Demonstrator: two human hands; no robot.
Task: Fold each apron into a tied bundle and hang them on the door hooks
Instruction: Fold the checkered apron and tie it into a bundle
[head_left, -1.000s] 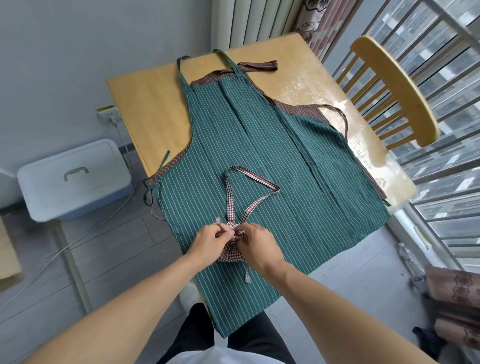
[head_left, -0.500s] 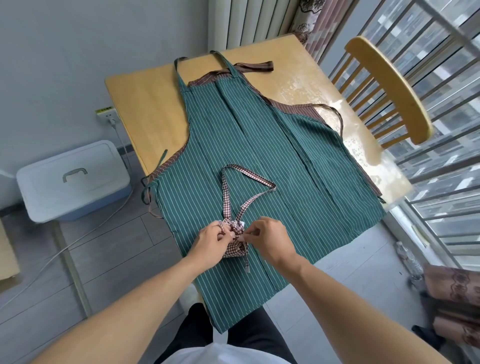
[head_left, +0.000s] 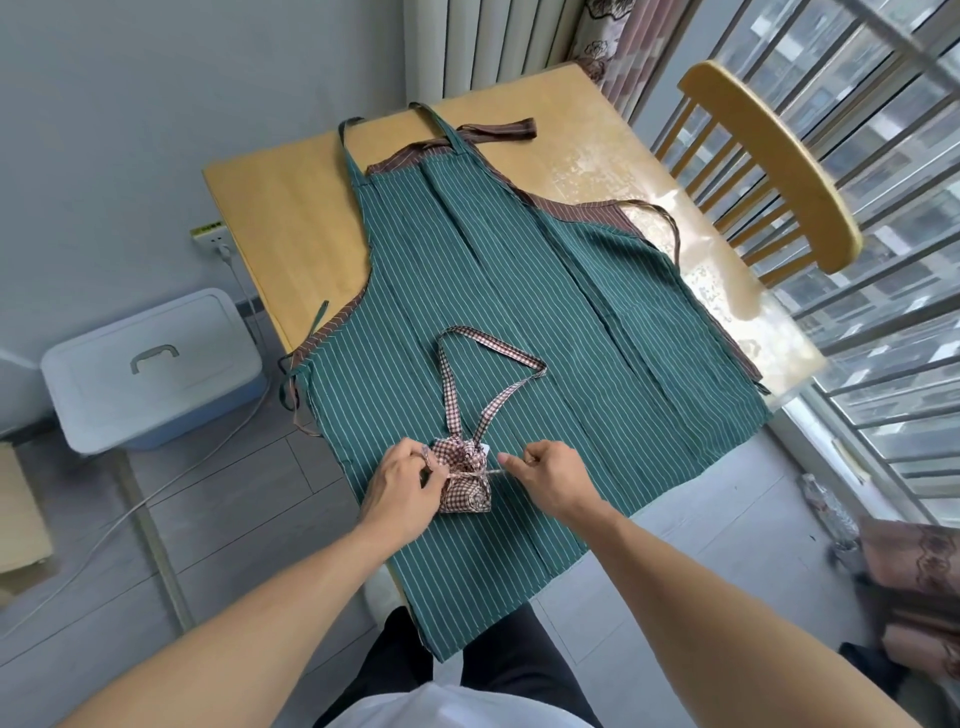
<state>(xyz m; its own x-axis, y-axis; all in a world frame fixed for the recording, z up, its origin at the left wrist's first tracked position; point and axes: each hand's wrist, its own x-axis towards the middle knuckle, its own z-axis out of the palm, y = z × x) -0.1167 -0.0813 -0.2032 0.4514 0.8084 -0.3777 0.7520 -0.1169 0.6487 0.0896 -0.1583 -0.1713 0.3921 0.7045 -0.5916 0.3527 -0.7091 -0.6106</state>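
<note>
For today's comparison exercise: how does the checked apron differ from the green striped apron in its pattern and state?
The checked apron is rolled into a small bundle, its tie ends pinched by the left hand and right hand; the green striped apron lies spread flat over the table. The checked apron has a red-and-white check; the green striped apron has thin pale stripes. Both have strap loops.

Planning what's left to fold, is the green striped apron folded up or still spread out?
Spread out. The green striped apron lies flat across the table, its hem hanging over the near edge.

A wooden chair (head_left: 769, 171) stands beside the table (head_left: 291, 218); a white storage box (head_left: 150, 369) sits on the floor.
</note>
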